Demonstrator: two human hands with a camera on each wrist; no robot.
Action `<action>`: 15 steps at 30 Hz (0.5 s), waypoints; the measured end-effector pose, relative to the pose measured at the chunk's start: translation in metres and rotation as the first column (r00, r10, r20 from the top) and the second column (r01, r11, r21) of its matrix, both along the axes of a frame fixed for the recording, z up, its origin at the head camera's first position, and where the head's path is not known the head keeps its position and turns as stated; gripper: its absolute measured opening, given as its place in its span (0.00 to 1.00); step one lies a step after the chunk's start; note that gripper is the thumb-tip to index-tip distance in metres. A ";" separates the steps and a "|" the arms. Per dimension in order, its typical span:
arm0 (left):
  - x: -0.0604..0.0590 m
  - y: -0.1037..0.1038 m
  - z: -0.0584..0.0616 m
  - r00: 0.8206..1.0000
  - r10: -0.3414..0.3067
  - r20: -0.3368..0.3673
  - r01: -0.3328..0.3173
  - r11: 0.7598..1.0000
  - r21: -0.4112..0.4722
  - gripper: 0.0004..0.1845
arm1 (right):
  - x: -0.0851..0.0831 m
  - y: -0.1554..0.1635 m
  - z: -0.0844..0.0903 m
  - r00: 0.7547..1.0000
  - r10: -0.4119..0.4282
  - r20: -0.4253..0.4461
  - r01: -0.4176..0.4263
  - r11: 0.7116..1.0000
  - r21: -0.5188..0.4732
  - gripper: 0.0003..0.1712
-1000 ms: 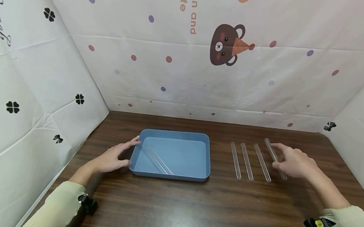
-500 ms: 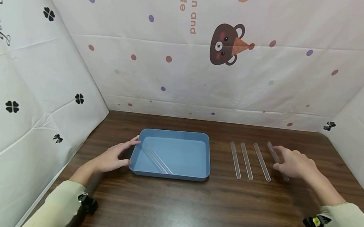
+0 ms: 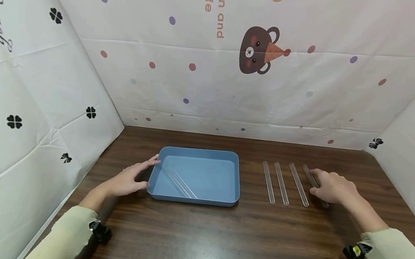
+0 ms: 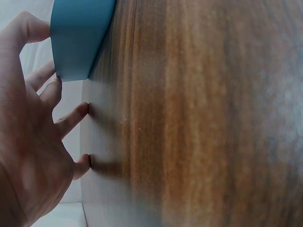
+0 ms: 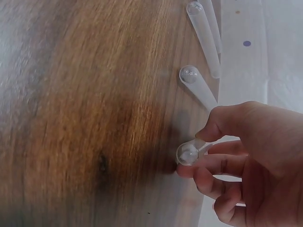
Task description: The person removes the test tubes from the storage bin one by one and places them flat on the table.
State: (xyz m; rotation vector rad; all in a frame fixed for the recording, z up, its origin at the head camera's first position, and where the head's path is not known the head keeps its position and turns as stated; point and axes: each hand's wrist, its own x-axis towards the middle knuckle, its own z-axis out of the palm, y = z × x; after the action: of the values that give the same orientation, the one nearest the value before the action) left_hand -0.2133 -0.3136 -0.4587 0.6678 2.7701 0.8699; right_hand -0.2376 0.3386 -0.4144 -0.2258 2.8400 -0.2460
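A blue tray sits left of centre on the wooden table, with clear test tubes lying inside it. My left hand rests against the tray's left side with straight, spread fingers; the left wrist view shows this hand at the tray's corner. Three clear tubes lie side by side to the right of the tray. My right hand pinches the rightmost tube low over the table. In the right wrist view the thumb and fingers of that hand curl round the tube's rounded end.
Printed white sheets wall in the table at the back and on both sides. Two neighbouring tubes lie just beyond the held one. Bare wood stretches across the front half of the table.
My right hand and the tube it pinches have sunk slightly and drifted a little nearer. The left hand and the tray have not moved.
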 end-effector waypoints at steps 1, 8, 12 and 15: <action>0.000 0.000 0.000 1.000 0.001 0.000 -0.001 1.000 0.000 0.42 | 0.000 0.000 0.000 1.000 0.002 0.000 -0.002 1.000 0.002 0.44; 0.000 0.000 0.000 1.000 0.005 0.006 -0.005 1.000 0.000 0.42 | -0.001 -0.003 0.001 0.999 -0.013 0.043 0.014 1.000 -0.011 0.44; 0.000 0.000 0.000 1.000 0.009 0.009 -0.009 1.000 -0.003 0.42 | -0.001 -0.004 0.001 0.999 -0.017 0.042 0.017 1.000 -0.002 0.44; 0.000 0.000 0.000 1.000 0.009 0.008 -0.009 1.000 -0.003 0.41 | -0.001 -0.004 0.000 0.999 -0.020 0.043 0.020 1.000 0.009 0.44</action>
State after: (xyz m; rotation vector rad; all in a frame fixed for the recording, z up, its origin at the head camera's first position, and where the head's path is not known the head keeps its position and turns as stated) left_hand -0.2129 -0.3133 -0.4583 0.6501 2.7688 0.8677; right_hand -0.2390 0.3345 -0.4149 -0.1885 2.8010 -0.2403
